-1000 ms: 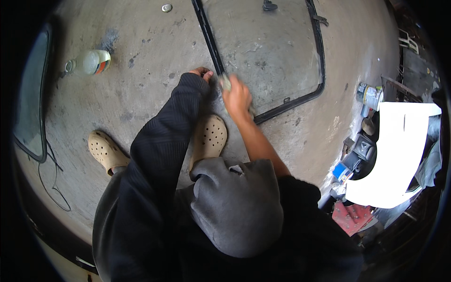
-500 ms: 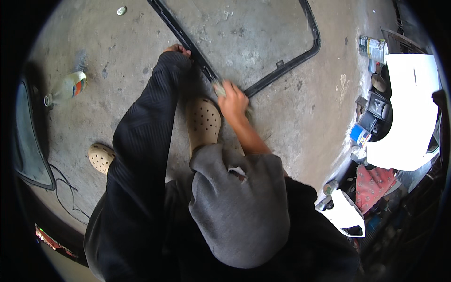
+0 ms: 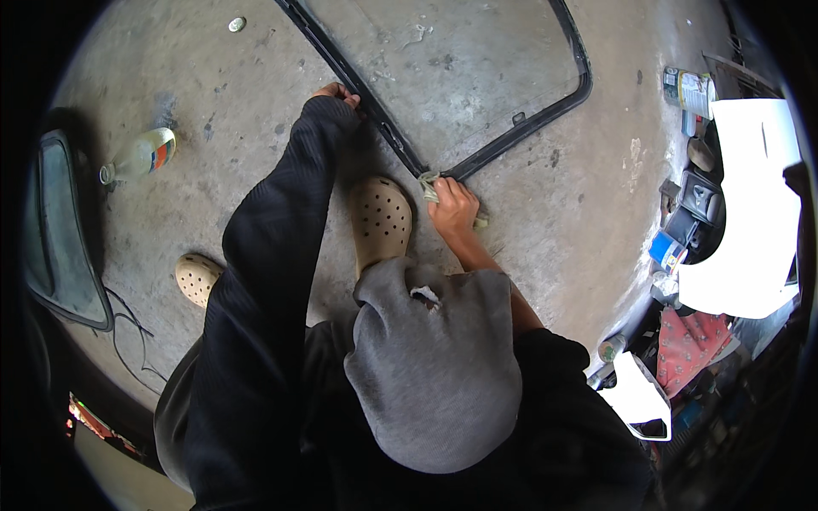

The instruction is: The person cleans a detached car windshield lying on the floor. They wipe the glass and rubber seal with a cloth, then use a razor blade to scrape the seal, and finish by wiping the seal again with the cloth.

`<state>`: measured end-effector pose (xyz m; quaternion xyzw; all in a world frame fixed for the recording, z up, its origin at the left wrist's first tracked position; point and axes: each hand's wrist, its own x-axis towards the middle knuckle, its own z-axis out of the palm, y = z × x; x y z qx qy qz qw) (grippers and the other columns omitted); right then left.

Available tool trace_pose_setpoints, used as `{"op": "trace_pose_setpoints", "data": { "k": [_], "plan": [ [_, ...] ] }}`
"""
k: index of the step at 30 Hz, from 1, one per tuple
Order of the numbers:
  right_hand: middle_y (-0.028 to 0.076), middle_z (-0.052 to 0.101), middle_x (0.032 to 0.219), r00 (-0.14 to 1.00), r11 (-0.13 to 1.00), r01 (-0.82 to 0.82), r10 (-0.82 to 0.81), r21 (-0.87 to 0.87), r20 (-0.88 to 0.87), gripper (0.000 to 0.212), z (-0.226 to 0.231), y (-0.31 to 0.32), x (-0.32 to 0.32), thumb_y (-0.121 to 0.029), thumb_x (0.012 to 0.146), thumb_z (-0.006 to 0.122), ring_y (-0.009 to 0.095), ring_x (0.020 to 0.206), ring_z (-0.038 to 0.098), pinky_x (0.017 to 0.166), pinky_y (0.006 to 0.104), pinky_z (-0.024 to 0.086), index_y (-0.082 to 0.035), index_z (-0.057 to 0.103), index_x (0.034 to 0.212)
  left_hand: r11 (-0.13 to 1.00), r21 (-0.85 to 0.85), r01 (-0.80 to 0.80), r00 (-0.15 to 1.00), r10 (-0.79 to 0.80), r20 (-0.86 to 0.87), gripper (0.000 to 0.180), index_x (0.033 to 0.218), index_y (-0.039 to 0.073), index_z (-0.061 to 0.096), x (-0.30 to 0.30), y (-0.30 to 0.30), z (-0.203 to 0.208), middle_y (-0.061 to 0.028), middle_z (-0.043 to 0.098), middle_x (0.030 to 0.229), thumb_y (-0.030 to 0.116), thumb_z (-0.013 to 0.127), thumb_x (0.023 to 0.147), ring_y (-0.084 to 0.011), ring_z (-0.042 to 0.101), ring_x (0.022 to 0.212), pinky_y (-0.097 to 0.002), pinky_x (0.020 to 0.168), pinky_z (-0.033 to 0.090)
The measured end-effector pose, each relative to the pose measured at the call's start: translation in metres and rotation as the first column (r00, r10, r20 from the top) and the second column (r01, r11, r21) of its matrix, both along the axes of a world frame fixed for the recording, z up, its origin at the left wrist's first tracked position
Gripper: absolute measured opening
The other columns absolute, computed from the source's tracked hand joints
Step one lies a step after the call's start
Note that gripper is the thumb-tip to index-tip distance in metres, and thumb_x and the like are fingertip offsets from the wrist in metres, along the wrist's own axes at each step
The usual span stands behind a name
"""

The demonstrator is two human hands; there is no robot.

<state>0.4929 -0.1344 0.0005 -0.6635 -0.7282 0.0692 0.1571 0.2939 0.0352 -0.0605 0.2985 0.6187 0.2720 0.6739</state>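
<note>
On the grey concrete floor [image 3: 545,230], far-centre, lies an angular black window frame [image 3: 524,130], seemingly w/ clear glass, one corner pointing near. Hands are apart: R hand [image 3: 454,206] is closed round a pale greenish cloth rag [image 3: 429,184] at that near corner; L hand [image 3: 337,94] has fingertips at the L rail, farther off, can't tell if pinching or just resting. Looks like wiping, so best to steady the rail w/ L, fold the rag to a firm edge & work it along the groove, esp. into the corner, w/o making the frame skid.

Count: 1 frame, 1 rag, 2 tan perforated clogs [image 3: 381,220], 1 clear bottle w/ orange-blue label [image 3: 145,157] at L, 1 dark-rimmed glass panel [image 3: 64,234] far. L, 1 small pale disc [image 3: 237,25] at far side; at R, 1 large white curved panel [image 3: 741,221] & 1 red patterned cloth [image 3: 688,349].
</note>
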Motion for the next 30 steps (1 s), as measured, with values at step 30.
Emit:
{"op": "trace_pose_setpoints", "data": {
  "k": [30],
  "plan": [
    [0.012,0.058,0.072,1.0,0.989,0.022,-0.022,-0.143,-0.004,0.023,0.016,0.062,-0.039,-0.008,0.068,0.065,0.035,0.064,0.06,0.054,0.0425,0.047,-0.005,0.055,0.088,0.988,0.152,0.024,0.996,-0.037,0.082,0.015,0.08,0.006,0.046,-0.014,0.001,-0.031,-0.0064,0.056,0.07,0.0,0.059,0.085,-0.0181,0.06,0.062,-0.0322,0.057,0.052]
  ]
}}
